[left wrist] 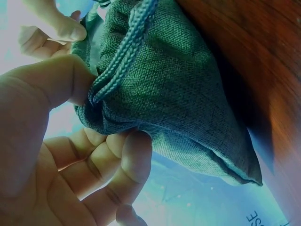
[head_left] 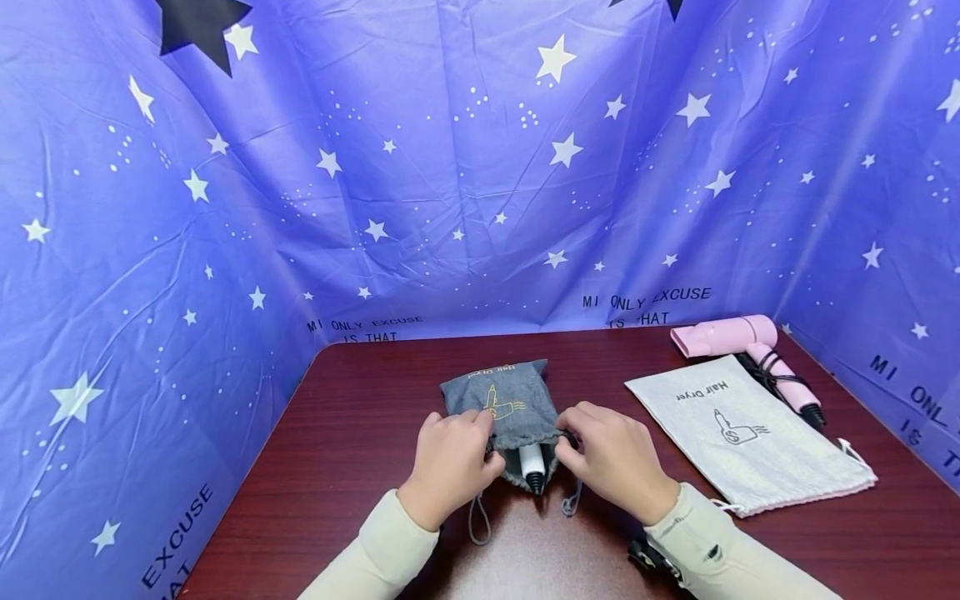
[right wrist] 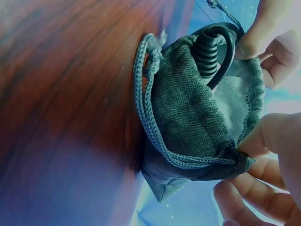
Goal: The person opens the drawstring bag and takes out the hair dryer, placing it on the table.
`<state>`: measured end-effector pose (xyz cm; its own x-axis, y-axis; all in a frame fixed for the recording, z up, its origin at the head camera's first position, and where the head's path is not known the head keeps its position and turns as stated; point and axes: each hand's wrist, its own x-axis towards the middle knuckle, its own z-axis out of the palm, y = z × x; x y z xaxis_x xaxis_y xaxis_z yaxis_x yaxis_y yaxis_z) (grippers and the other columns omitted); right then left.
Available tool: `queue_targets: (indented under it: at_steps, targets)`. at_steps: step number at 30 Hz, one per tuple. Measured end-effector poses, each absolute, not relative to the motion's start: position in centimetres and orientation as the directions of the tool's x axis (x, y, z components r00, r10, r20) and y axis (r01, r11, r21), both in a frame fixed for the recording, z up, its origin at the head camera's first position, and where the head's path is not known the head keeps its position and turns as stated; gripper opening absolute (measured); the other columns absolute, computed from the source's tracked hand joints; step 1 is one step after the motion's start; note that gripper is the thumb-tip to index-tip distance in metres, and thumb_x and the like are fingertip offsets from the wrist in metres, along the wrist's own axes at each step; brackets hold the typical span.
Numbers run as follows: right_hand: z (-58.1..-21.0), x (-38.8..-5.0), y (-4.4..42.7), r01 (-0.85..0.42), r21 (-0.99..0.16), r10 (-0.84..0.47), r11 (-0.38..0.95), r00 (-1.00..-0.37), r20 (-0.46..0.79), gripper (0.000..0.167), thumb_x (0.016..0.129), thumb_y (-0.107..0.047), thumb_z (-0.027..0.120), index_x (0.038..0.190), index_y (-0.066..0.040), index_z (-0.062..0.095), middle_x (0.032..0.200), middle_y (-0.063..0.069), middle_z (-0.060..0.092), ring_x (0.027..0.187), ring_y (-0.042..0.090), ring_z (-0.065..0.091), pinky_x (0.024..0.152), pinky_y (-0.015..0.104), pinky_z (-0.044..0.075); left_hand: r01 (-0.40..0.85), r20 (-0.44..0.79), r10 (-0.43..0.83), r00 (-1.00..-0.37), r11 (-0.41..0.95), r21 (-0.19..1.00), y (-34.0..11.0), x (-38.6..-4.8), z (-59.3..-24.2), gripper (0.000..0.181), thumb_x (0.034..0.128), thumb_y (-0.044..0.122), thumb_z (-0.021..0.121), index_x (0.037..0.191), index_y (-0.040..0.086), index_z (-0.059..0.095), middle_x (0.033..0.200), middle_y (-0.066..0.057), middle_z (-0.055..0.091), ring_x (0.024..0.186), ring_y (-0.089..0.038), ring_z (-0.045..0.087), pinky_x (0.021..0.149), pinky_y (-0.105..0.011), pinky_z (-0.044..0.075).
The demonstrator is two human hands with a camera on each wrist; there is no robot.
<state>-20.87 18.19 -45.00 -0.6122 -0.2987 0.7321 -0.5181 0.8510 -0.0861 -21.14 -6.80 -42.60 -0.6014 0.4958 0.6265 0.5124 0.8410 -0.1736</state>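
A dark grey drawstring bag (head_left: 517,396) printed "Hair Dryer" lies mid-table, its mouth facing me. Inside the mouth a white handle (head_left: 532,460) with a black ribbed cord end shows; the rest of that thing is hidden in the cloth. My left hand (head_left: 456,458) pinches the left side of the bag's rim between thumb and fingers. On the other side, my right hand (head_left: 611,454) pinches the rim near the drawstring. In the right wrist view the black cord (right wrist: 228,52) loops at the opening, and a grey drawstring (right wrist: 153,127) hangs along the bag.
To the right lies a white drawstring bag (head_left: 738,433), flat, with a hair dryer drawing. Behind it rests a pink hair dryer (head_left: 723,335) with its black cord wrapped around the handle. A blue star-printed cloth (head_left: 465,167) surrounds the dark red table (head_left: 330,467).
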Motion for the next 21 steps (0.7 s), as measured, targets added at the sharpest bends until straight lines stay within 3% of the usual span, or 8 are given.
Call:
queue_targets:
  at_steps: [10, 21]
  targets:
    - [-44.82, -20.81, 18.24, -0.504, -0.097, -0.294, 0.858, -0.638, 0.711, 0.011, 0.074, -0.022, 0.076, 0.084, -0.025, 0.071, 0.074, -0.015, 0.059, 0.055, 0.005, 0.043, 0.046, 0.027, 0.037, 0.507, 0.596, 0.488, -0.638, 0.849, -0.152, -6.86, -21.24, -42.77, 0.026, 0.0664, 0.030, 0.077, 0.075, 0.018, 0.056, 0.066, 0.005, 0.057, 0.054, -0.020, 0.061, 0.053, -0.031, 0.015]
    - [-44.91, -20.96, 18.41, -0.497, -0.101, -0.288, 0.862, -0.644, 0.709, 0.011, 0.075, -0.022, 0.074, 0.084, -0.025, 0.071, 0.074, -0.014, 0.062, 0.055, 0.006, 0.045, 0.045, 0.028, 0.037, 0.504, 0.599, 0.484, -0.638, 0.851, -0.151, -6.91, -21.20, -42.73, 0.024, 0.0657, 0.029, 0.077, 0.076, 0.018, 0.058, 0.066, 0.006, 0.057, 0.054, -0.020, 0.061, 0.054, -0.031, 0.014]
